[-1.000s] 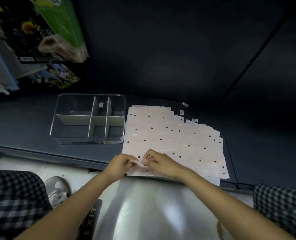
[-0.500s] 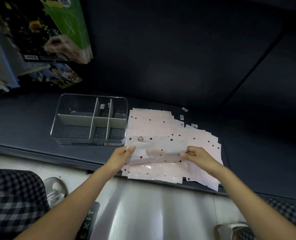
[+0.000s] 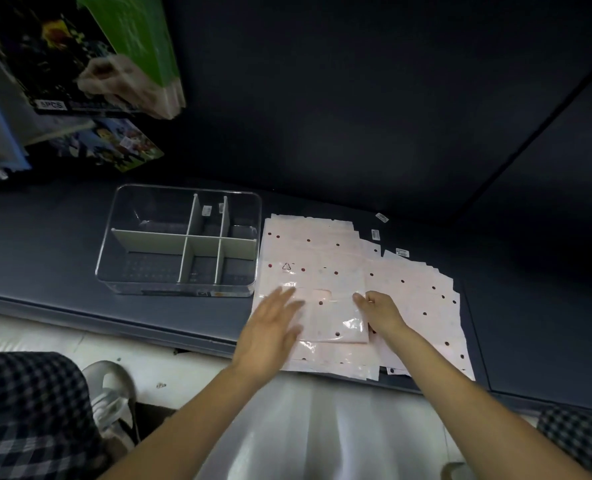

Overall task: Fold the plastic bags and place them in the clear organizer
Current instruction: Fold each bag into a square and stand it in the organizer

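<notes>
Dim, wide-angle warp, motion-blurred left hand (image 3: pixel 270 327)

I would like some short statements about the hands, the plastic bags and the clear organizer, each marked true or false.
1. The clear organizer already holds folded bags. False: its compartments show no bags.
2. The left hand lies flat on the folded bag with straight fingers. True.
3. The organizer stands to the right of the bag pile. False: it stands to the left.
4. The right hand holds the folded bag's right edge. True.
</notes>
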`<action>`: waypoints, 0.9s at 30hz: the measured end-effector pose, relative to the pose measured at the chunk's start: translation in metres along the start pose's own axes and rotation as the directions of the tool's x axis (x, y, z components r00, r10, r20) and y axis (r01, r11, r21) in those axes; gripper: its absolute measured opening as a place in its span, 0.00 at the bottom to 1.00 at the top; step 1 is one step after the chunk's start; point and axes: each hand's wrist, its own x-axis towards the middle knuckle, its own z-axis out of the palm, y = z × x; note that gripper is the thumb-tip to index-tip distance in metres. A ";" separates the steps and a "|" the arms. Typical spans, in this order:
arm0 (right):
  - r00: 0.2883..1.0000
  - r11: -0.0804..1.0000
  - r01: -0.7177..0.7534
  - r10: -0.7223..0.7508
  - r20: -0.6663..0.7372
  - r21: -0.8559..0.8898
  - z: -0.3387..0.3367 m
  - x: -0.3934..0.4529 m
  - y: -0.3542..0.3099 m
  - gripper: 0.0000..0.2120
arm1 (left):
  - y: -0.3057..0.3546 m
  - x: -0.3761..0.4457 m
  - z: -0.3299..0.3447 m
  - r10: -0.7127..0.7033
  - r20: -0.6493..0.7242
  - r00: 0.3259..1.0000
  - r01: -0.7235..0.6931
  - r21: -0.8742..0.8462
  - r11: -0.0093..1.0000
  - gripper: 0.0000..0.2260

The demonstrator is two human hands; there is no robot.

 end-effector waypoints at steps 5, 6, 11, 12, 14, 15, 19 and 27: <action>0.994 0.994 -0.078 0.072 -0.076 -0.079 0.005 -0.002 0.000 0.11 | -0.009 -0.016 0.026 -0.021 0.354 0.935 -0.072 0.246 0.967 0.27; 0.988 0.992 -0.035 0.016 -0.153 -0.121 0.007 -0.008 0.002 0.13 | -0.011 -0.019 0.028 -0.032 0.383 0.923 -0.077 0.267 0.960 0.27; 0.712 0.600 0.603 -0.702 0.015 -0.527 0.030 -0.051 0.013 0.17 | -0.014 -0.023 0.030 -0.051 0.445 0.894 -0.111 0.330 0.937 0.27; 0.617 0.445 0.686 -0.774 0.138 -0.575 0.037 -0.058 0.017 0.19 | -0.014 -0.022 0.031 -0.053 0.453 0.890 -0.114 0.334 0.936 0.26; 0.514 0.211 0.745 -0.787 0.342 -0.632 0.049 -0.067 0.025 0.22 | -0.014 -0.022 0.030 -0.051 0.461 0.886 -0.121 0.337 0.934 0.27; 0.518 0.150 0.733 -0.755 0.402 -0.663 0.051 -0.069 0.030 0.25 | -0.014 -0.023 0.030 -0.048 0.460 0.887 -0.126 0.340 0.932 0.27; 0.589 0.058 0.665 -0.654 0.475 -0.745 0.027 -0.064 0.057 0.28 | -0.028 -0.032 0.024 0.003 0.458 0.889 -0.192 0.367 0.910 0.28; 0.652 0.121 0.634 -0.614 0.444 -0.764 -0.026 -0.064 0.072 0.26 | -0.068 -0.059 -0.002 -0.006 0.413 0.911 -0.189 0.430 0.883 0.32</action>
